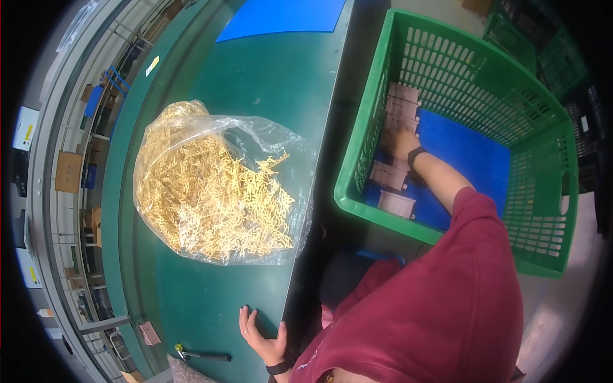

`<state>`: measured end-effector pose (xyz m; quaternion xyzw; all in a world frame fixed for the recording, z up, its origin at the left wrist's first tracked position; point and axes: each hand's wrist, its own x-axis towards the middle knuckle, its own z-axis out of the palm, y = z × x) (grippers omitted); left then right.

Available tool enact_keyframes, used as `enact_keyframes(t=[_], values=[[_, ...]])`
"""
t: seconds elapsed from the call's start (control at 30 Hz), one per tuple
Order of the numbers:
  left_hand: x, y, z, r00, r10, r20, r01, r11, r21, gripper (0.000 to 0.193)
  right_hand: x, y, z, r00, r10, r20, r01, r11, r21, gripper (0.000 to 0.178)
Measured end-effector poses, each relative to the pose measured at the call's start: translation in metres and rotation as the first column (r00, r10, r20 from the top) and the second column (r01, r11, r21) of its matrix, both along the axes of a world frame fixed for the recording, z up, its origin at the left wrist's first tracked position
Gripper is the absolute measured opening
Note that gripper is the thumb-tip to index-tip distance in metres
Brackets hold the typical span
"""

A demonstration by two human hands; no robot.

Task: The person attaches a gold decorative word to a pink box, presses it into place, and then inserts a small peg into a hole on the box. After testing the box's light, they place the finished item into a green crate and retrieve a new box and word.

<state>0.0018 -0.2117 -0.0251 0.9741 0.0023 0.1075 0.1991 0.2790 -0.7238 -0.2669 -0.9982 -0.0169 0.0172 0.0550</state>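
My right hand (401,142) reaches down into a large green plastic crate (373,96), over a row of flat pinkish rectangular parts (388,175) with small tabs. Its fingers are partly hidden and smeared, so whether it grips one cannot be told. At the green table's near edge, my left hand (265,341) rests with its fingers spread and holds nothing. Farther along the table lies a clear plastic bag (255,131), its mouth to the right, full of small yellow wavy pieces (217,191).
Blue sheet (472,143) lines the crate floor. Another blue sheet (284,16) lies at the table's far end. Near my left hand are a black-handled tool (207,355) with a yellow-green end and a pinkish part (150,333). Shelving with cardboard boxes (68,171) stands beyond the table's left side.
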Motion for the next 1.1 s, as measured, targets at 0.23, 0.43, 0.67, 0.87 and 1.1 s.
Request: enact_keyframes(t=[0.23, 0.43, 0.67, 0.87, 1.1], values=[[0.000, 0.000, 0.000, 1.000, 0.000, -0.005, 0.000, 1.000, 0.004, 0.061, 0.007, 0.005, 0.003, 0.995, -0.097, -0.027, 0.097, 0.995, -0.005, 0.057], [-0.001, 0.001, 0.000, 1.000, 0.006, -0.009, -0.006, 1.000, -0.009, 0.061, 0.013, -0.009, 0.009, 0.999, 0.052, -0.006, -0.051, 0.995, 0.091, 0.053], [0.001, 0.000, 0.000, 1.000, 0.013, 0.008, -0.013, 1.000, -0.007, 0.061, 0.018, 0.003, 0.013, 0.995, 0.082, -0.057, -0.062, 0.953, 0.298, 0.052], [-0.001, 0.000, -0.001, 1.000, 0.019, 0.002, -0.019, 1.000, 0.008, 0.061, -0.012, 0.011, 0.042, 0.874, -0.482, 0.052, 0.477, 0.874, 0.089, 0.095], [0.002, -0.002, 0.004, 1.000, 0.007, -0.013, -0.007, 1.000, 0.025, 0.060, -0.009, -0.004, 0.005, 0.816, -0.516, -0.261, 0.543, 0.529, 0.652, 0.128]])
